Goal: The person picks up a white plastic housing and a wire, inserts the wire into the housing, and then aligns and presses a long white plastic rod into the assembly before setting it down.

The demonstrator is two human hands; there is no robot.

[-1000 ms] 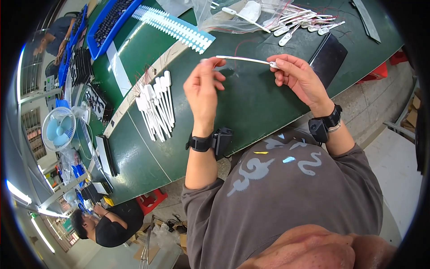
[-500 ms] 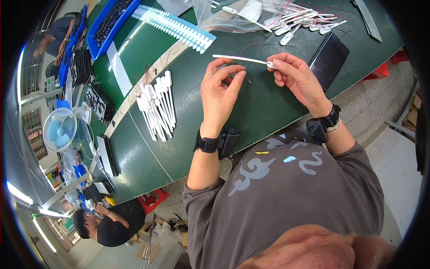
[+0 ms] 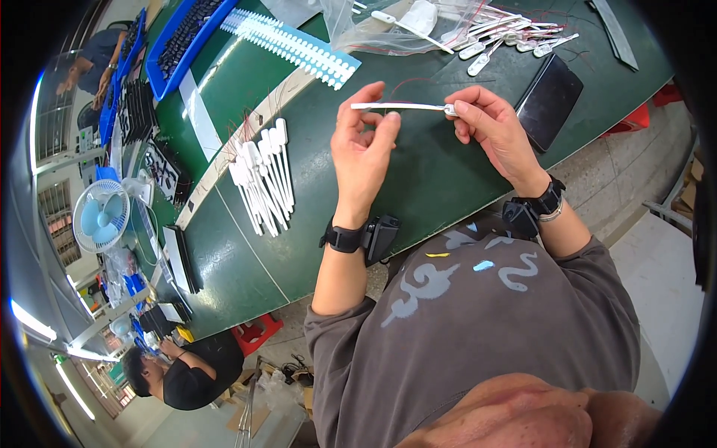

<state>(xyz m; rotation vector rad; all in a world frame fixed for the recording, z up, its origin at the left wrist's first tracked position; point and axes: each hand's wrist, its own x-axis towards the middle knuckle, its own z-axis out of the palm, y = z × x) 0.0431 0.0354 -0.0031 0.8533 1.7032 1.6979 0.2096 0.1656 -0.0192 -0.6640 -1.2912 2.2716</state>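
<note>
My right hand [image 3: 489, 131] pinches the oval end of a thin white stick [image 3: 411, 107] between thumb and fingers, holding it level above the table. Its other end lies across the fingers of my left hand [image 3: 362, 145]. The left thumb and forefinger stand apart, with the thumb tip just under the stick; whether it touches cannot be made out. A thin red wire curves behind the stick. To the left lies a bunch of white paddle-ended sticks [image 3: 261, 179] with fine wires. More wired sticks [image 3: 508, 37] are heaped at the far right.
A clear plastic bag [image 3: 366, 30] lies by the heap. Beside my right hand rests a black phone-like slab [image 3: 549, 101]. A light-blue sheet with white tabs [image 3: 314, 58] and a blue tray [image 3: 168, 71] of black parts sit far left. A person [image 3: 198, 373] works at lower left.
My left fingers have spread, the forefinger lifting and the thumb dropping away from it. The stick has shifted slightly left and tilts less. My right hand keeps its pinch.
</note>
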